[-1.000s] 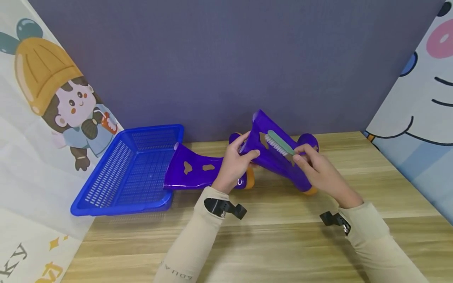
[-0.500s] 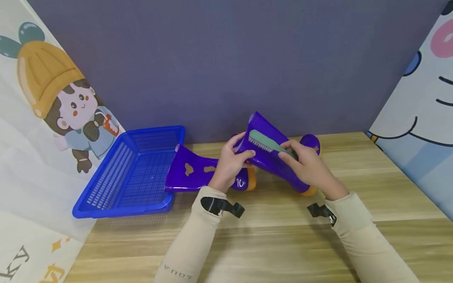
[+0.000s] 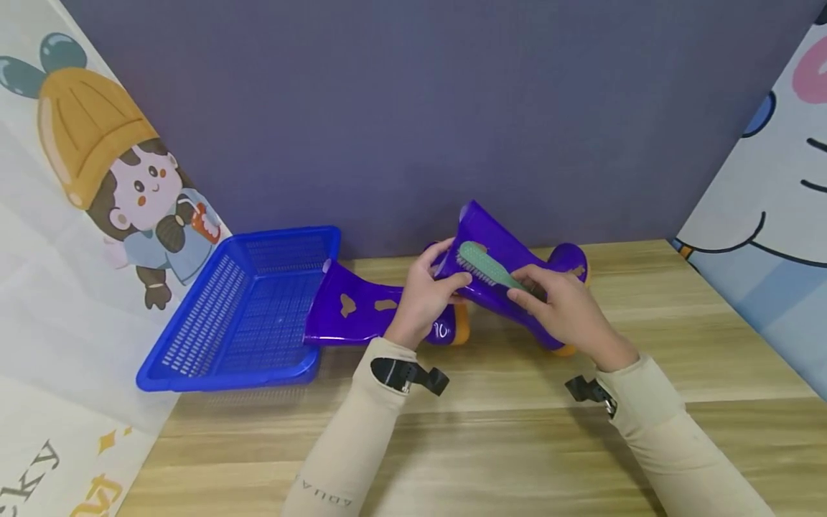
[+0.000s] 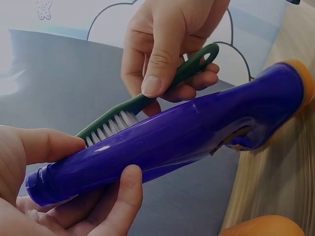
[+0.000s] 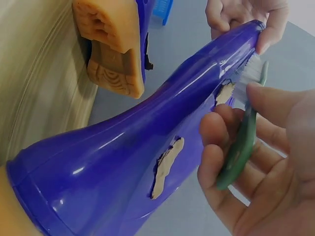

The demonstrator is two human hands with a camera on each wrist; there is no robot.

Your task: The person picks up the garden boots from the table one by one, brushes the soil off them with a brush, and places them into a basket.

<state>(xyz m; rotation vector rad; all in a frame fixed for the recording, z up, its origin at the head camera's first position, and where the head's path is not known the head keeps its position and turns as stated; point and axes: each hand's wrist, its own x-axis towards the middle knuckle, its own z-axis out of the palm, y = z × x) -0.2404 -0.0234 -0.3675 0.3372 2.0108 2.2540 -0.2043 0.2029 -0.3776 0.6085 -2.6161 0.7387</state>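
Held boot: we see a purple rubber boot (image 3: 510, 287) tilted above the tabletop (image 3: 491, 431), its open top up and to the left, its orange sole down and to the right, near the wood

Long axis: the shaft runs from upper left, far, to lower right, near; the brush lies almost along the same line

Left hand: our left hand (image 3: 423, 298) grips the open top of the boot, thumb on one side and fingers curled under the rim

Right hand: our right hand (image 3: 565, 312) pinches the handle of a green brush (image 3: 487, 267), thumb on top, fingers curled beneath

Brush against boot: the white bristles touch the upper shaft just right of the left hand; the right hand is nearer the sole end

Second boot: a matching boot (image 3: 371, 312) lies flat on the tabletop to the left, its top touching a blue basket (image 3: 194, 337)

Left wrist view: we see the bristles (image 4: 110, 125) pressed on the shaft beside the left thumb, which the head view blurs

Right wrist view: we see tan patches (image 5: 167, 167) on the shaft and the ridged sole of the second boot (image 5: 110, 46)
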